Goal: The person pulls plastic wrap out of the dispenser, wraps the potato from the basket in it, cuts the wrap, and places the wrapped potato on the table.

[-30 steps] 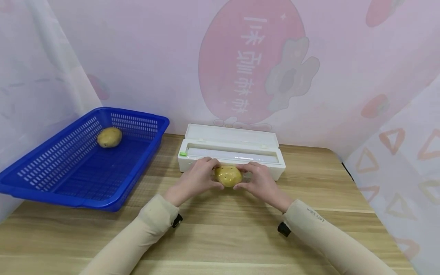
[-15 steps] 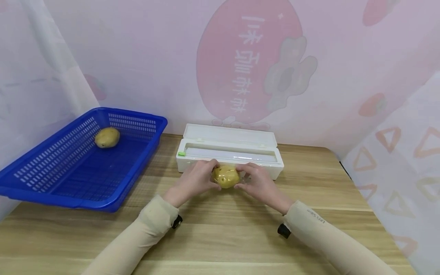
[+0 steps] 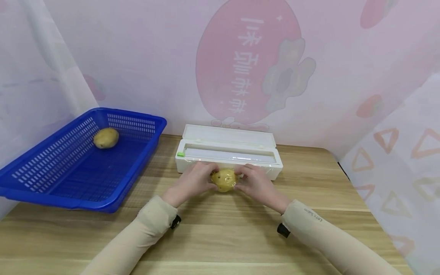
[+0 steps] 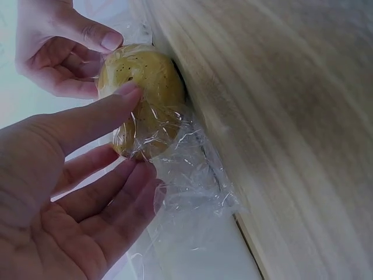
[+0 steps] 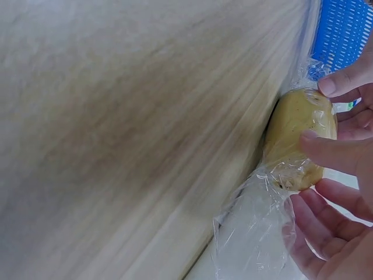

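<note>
From my remote seat I see the worktop (image 3: 227, 236), a blue basket (image 3: 103, 204) left, and a white box (image 3: 275, 172) far centre, lid up, presumably for access. The left hand (image 3: 196, 178) and right hand (image 3: 257, 184) grip opposite ends of a film-wrapped potato (image 3: 225, 181) just near of the box, likely for steadiness; another potato (image 3: 106, 138) lies basketed.

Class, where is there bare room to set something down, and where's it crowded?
Bare: the table between the sleeves and right of the box; basket nearer than its potato. Crowded: the box's front, where left hand and right hand hold the wrapped potato.
</note>
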Available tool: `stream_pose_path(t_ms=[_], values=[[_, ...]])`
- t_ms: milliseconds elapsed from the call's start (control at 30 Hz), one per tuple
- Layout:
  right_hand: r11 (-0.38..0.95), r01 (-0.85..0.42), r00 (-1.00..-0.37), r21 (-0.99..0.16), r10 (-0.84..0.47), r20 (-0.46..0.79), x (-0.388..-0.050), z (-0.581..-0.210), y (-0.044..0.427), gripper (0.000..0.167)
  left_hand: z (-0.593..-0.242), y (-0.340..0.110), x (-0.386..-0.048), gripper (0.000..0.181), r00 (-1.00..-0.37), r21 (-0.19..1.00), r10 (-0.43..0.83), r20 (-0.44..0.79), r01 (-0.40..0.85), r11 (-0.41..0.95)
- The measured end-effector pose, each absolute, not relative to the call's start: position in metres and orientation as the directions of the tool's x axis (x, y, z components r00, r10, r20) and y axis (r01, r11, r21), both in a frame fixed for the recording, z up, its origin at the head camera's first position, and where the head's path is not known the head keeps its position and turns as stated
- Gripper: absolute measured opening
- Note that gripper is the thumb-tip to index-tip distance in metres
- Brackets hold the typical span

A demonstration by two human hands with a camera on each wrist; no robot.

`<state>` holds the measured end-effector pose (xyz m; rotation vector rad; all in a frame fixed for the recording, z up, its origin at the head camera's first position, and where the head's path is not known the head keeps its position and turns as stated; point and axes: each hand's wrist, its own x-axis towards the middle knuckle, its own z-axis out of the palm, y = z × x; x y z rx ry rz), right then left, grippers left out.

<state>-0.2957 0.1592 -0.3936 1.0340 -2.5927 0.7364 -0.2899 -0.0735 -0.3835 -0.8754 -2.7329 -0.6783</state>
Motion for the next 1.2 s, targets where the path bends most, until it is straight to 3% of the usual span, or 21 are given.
stream_pose_path(t_ms=[767, 1067, 1200], values=[[0.610, -0.705, -0.706, -0.361, -0.557, 0.437, -0.293, -0.390, 0.159, 0.039, -0.375, -0.082, -0.285, 0.037, -0.837, 0.373, 0.430, 0.340, 0.539, 0.755], [0.619, -0.696, -0.714, -0.364, -0.543, 0.442, -0.292, -0.384, 0.150, 0.035, -0.372, -0.111, -0.283, 0.042, -0.834, 0.464, 0.204, 0.512, 0.469, 0.752], [0.612, -0.703, -0.706, -0.362, -0.536, 0.463, -0.295, -0.378, 0.142, 0.033, -0.375, -0.125, -0.286, 0.046, -0.848, 0.545, 0.096, 0.521, 0.417, 0.727]])
